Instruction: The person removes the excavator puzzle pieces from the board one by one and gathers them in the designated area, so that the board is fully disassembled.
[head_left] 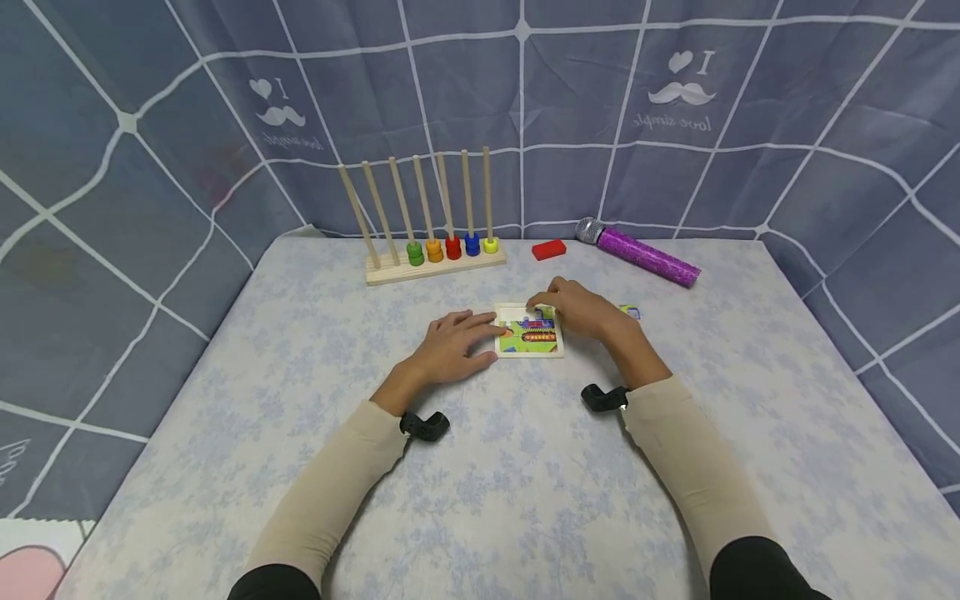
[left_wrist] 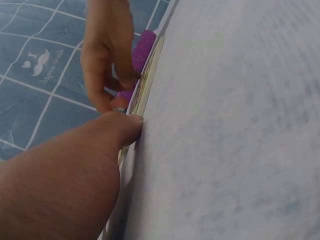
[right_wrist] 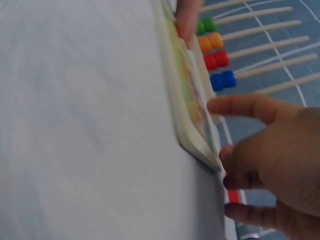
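A small wooden-framed jigsaw puzzle (head_left: pixel 529 355) lies flat on the table, with a green, red and purple picture in it. At its upper left the pale base shows. My left hand (head_left: pixel 454 347) rests at the frame's left side, index fingertip over the picture and thumb by the lower left corner. From the upper right, my right hand (head_left: pixel 581 307) reaches over the frame, its index fingertip on the picture's top part. In the right wrist view that right hand (right_wrist: pixel 280 155) has its fingers spread along the frame edge. Another puzzle piece (head_left: pixel 630 312) lies behind the right wrist.
At the back left stands a wooden peg rack (head_left: pixel 438 267) with colored beads on several of its upright pegs. A red block (head_left: pixel 549 249) and a purple glittery microphone (head_left: pixel 647 255) lie at the back right. Blue-grey checked cloth (head_left: pixel 585 100) hangs around the table.
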